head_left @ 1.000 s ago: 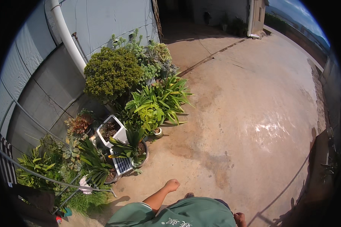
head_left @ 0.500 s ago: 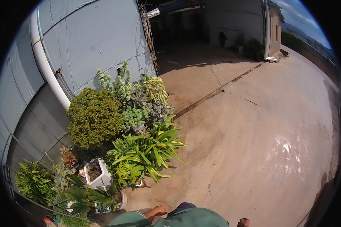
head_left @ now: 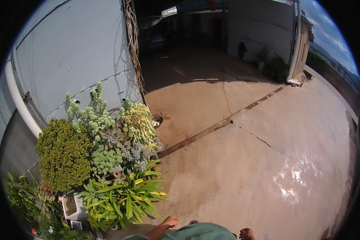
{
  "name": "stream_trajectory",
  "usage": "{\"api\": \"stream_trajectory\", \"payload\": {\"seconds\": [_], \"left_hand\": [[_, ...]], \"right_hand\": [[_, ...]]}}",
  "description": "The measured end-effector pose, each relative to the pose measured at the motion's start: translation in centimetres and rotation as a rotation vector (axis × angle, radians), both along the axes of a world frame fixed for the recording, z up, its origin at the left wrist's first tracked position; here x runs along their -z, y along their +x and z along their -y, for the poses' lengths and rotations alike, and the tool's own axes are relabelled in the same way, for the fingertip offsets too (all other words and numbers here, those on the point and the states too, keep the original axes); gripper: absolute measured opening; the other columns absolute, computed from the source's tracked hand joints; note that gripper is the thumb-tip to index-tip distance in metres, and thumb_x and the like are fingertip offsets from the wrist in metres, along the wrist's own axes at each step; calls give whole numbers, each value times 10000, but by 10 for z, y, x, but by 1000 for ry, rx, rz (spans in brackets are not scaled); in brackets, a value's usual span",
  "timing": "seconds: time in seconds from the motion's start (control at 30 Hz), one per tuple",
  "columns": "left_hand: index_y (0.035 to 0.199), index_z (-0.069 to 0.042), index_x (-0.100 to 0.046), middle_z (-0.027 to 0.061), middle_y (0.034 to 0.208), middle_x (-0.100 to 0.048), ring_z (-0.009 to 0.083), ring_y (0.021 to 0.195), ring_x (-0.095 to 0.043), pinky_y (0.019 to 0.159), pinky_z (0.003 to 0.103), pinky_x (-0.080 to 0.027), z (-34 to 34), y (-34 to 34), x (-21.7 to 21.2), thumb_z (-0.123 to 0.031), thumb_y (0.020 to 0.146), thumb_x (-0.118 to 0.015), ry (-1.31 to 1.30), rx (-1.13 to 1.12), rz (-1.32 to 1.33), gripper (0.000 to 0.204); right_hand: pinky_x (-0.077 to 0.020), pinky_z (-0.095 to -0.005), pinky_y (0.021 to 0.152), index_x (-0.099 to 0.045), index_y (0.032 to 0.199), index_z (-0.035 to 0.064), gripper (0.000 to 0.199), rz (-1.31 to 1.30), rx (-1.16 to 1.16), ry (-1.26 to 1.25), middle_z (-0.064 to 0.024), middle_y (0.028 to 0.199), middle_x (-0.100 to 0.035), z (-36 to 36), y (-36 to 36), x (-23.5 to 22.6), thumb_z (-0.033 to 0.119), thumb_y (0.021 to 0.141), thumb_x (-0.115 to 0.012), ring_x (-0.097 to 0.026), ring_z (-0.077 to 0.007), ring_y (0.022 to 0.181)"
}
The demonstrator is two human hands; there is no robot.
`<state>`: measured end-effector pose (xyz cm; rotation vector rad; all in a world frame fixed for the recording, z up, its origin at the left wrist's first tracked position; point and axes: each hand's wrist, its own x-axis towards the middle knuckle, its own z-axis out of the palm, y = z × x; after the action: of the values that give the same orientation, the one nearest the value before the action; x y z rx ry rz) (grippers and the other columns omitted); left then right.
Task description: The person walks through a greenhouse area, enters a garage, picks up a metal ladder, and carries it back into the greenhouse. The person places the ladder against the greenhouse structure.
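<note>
My left hand [head_left: 170, 221] is at the lower edge, in front of my green top [head_left: 206, 230], with its fingers curled in. Nothing shows in it. My right hand [head_left: 247, 233] hangs to the right of the top, low over the concrete, its fingers also bent inward and no object showing. Nearest to my left hand is a strap-leaved plant [head_left: 126, 196] with some yellowing leaves; hand and leaves are apart. Behind it grow pale trailing succulents [head_left: 139, 122], a grey-leaved rosette [head_left: 115, 138] and a rounded olive-green bush [head_left: 64, 154].
A white planter [head_left: 77, 210] stands among the pots at lower left. Concrete ground [head_left: 228, 176] stretches ahead, crossed by a narrow drain channel [head_left: 212, 130] and a crack. A grey wall [head_left: 76, 52] with a white pipe [head_left: 20, 94] borders the left. Beyond lies a dark covered opening [head_left: 188, 48].
The plants and wall have shifted left and lower in view, and the covered opening shows more. My left hand has swung forward and up; my right hand sits slightly further left.
</note>
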<state>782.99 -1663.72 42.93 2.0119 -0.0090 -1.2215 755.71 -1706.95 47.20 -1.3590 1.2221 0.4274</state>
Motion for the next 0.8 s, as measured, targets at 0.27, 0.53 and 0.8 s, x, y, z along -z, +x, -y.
{"api": "stream_trajectory", "payload": {"seconds": [0.27, 0.53, 0.8], "left_hand": [[971, -28, -649, 40, 722, -632, 151, 593, -599, 603, 295, -506, 226, 272, -57, -223, 857, -610, -281, -140, 304, 229], [926, -17, -643, 58, 762, -635, 161, 659, -607, 609, 338, -503, 250, 356, -9, -222, 895, -565, 209, -202, -130, 222], [917, -29, -648, 62, 767, -636, 164, 684, -608, 622, 336, -498, 372, 546, 17, -223, 896, -571, 155, -309, 39, 209]], "right_hand": [[-406, -370, 492, -537, 911, 52, 105, -108, -15, 22, -96, 700, -537, 171, 212, 11, 123, 855, -483, -506, -235, 545], [-419, -424, 625, -511, 828, 120, 139, -114, -204, 91, -84, 712, -481, 410, 532, 12, 176, 869, -390, -463, -244, 661], [-329, -289, 393, -548, 742, 89, 122, 343, -337, -103, -9, 593, -483, 551, 882, 33, 138, 853, -557, -478, -141, 470]]}}
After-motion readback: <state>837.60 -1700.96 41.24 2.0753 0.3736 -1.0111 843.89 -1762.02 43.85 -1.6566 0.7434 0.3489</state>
